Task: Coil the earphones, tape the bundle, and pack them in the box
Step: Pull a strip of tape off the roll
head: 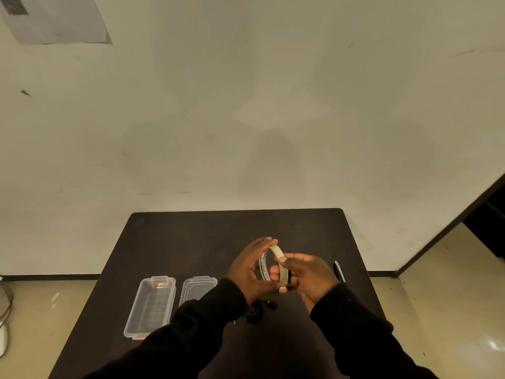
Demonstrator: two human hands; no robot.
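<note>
Above the middle of the dark rectangular table (pixel 191 242), both hands raised around a pale, thin roll of adhesive tape (pixel 273 262) held on edge. Left hand (pixel 252 272) cupping the roll's far rim and underside, fingers curled round it; right hand (pixel 306 274) pinching the near rim, thumb on the band, probably hunting for the loose end to peel a strip for the bundle. Below the roll, just under the left wrist, a small coil of black earphones (pixel 255 311) lying on the table, already wound but not taped, as far as can be judged. Left of the roll, clear plastic rectangular box (pixel 150 305) standing open, its clear flat lid (pixel 196 289) beside it, partly covered by the left sleeve, presumably set out ready for packing. Right of the roll, slim dark pen-like tool (pixel 338 270), too dim to identify. Nothing between coil and box but the left forearm.
</note>
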